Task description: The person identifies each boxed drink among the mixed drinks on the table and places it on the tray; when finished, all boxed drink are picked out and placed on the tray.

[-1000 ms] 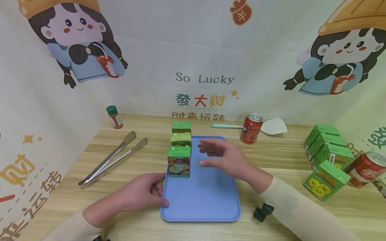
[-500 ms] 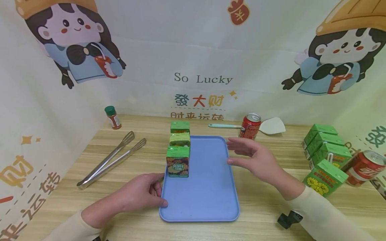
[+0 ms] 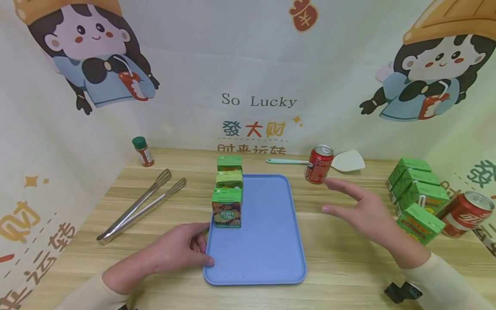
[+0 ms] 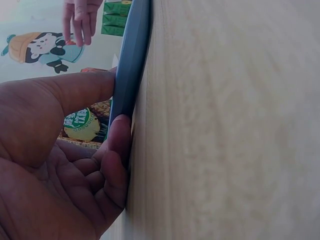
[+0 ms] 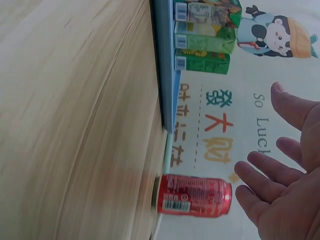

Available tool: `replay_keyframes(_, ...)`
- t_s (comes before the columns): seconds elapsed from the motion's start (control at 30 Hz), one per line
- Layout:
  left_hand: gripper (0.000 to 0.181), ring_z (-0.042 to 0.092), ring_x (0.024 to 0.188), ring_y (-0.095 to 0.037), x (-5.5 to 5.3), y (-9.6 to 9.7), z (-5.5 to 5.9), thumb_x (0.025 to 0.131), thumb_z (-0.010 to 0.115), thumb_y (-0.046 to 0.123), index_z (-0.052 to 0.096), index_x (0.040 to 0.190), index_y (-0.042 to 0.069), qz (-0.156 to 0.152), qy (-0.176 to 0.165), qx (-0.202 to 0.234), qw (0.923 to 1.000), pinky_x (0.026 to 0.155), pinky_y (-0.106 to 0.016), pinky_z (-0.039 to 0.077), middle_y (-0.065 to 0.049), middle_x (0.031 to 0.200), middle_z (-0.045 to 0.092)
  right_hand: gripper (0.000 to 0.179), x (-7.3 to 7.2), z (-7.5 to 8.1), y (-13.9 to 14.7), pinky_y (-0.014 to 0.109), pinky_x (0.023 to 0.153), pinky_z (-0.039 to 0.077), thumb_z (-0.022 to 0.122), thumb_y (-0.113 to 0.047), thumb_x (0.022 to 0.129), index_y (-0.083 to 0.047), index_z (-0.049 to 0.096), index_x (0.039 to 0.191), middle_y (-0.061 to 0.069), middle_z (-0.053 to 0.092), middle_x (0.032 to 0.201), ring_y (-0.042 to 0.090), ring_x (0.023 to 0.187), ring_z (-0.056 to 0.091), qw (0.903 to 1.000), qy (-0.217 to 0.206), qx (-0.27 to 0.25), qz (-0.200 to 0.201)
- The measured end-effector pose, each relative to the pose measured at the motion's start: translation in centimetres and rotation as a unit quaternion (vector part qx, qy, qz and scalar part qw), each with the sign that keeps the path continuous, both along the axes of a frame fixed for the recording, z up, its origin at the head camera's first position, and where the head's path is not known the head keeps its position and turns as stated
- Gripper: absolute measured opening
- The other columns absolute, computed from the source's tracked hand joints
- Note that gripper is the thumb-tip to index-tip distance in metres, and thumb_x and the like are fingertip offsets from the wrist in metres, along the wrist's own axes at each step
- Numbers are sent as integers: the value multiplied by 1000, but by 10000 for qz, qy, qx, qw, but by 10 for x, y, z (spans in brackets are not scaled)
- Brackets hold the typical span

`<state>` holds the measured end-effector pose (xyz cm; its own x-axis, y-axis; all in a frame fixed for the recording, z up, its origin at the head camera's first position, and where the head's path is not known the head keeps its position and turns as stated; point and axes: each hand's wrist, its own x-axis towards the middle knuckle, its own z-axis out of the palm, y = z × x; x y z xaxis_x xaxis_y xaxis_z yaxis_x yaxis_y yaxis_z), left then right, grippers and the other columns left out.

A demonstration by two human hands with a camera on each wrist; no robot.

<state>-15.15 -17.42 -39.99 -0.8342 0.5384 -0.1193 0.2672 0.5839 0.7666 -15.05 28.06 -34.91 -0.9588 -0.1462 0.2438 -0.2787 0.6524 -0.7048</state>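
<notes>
While pinched along one side by thumb and curled fingers of the left grip point(image 3: 182, 249), listed on the pale wood-grain desk point(image 3: 329, 262): one blue rectangular plastic tray point(image 3: 267, 241). On it, just beyond the left grip: three small green-topped cardboard drink cartons point(image 3: 227, 211), upright, in a line running away. Right grip point(image 3: 366, 215): spread, thumb apart from fingers, holding nothing, raised between tray and four green cardboard cartons point(image 3: 424, 219). Step in hand, as judged: steadying the tray with one grip, the other free for a carton. Next move, by judgement: to close gently round one, sparing its neighbours. Just beyond the right grip: upright red metal can point(image 3: 319, 165), before a white-bladed spatula point(image 3: 348, 161). To its right, past the cartons: second red metal can point(image 3: 466, 213). Beyond the left grip: slender steel tongs point(image 3: 133, 215); green-capped seasoning bottle point(image 3: 143, 153). Room: white fabric backdrop point(image 3: 193, 64), printed with cartoon figures and lettering.
</notes>
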Motion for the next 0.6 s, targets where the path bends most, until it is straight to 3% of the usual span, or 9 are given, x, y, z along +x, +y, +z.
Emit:
replay_keyframes(0.07, 100, 64, 78, -16, 0, 0, 0, 86, 97, 23, 43, 158, -20, 24, -22, -32, 10000, 68, -27, 55, 1, 91, 67, 69, 3, 1, 7, 66, 117, 43, 92, -29, 95, -12, 65, 156, 12, 66, 155, 42, 149, 55, 9996, 109, 230, -76)
replay_keyframes(0.13, 100, 64, 78, -17, 1, 1, 1, 86, 98, 24, 44, 158, -19, 45, -37, -64, 10000, 67, -28, 54, 1, 91, 67, 69, 6, 1, 14, 53, 105, 54, 93, -30, 93, -12, 67, 155, 13, 68, 153, 33, 113, 75, 9978, 360, 530, -176)
replay_keyframes(0.2, 100, 63, 77, -17, 1, 1, 1, 86, 98, 24, 44, 158, -19, 51, -39, -80, 9999, 67, -28, 54, 1, 91, 67, 69, 9, 2, 21, 43, 91, 56, 94, -32, 92, -14, 68, 154, 13, 69, 151, 22, 71, 67, 9940, 602, 871, -281)
replay_keyframes(0.27, 99, 63, 77, -17, 1, 1, 1, 86, 98, 24, 44, 158, -19, 55, -40, -86, 9999, 67, -28, 54, 1, 91, 67, 69, 10, 2, 27, 43, 89, 57, 96, -29, 91, -12, 69, 152, 15, 69, 150, 23, 69, 66, 9902, 795, 1092, -348)
replay_keyframes(0.3, 99, 64, 77, -17, 1, 1, 1, 86, 98, 24, 45, 158, -19, 53, -35, -83, 9999, 67, -28, 54, 1, 91, 67, 69, 11, 2, 31, 45, 90, 57, 96, -29, 90, -12, 69, 152, 16, 69, 150, 24, 68, 66, 9886, 843, 1185, -388)
replay_keyframes(0.37, 99, 64, 77, -17, 1, 1, 1, 86, 98, 24, 45, 158, -19, 46, -30, -83, 10000, 67, -28, 54, 1, 91, 67, 71, 12, 3, 37, 59, 101, 56, 96, -30, 90, -12, 68, 153, 16, 68, 152, 38, 107, 75, 9874, 842, 1270, -424)
replay_keyframes(0.43, 99, 64, 77, -17, 1, 1, 1, 86, 98, 24, 45, 158, -19, 35, -24, -82, 10000, 67, -28, 54, 1, 91, 67, 72, 13, 2, 44, 71, 105, 50, 97, -28, 88, -10, 68, 152, 18, 67, 152, 49, 140, 60, 9867, 876, 1292, -447)
replay_keyframes(0.6, 99, 64, 78, -17, 1, 0, 0, 85, 98, 23, 44, 158, -18, 22, -38, -56, 10000, 68, -28, 55, 1, 91, 67, 72, 17, 1, 59, 71, 100, 51, 99, -25, 86, -10, 69, 150, 22, 68, 149, 51, 136, 62, 9818, 1074, 1468, -553)
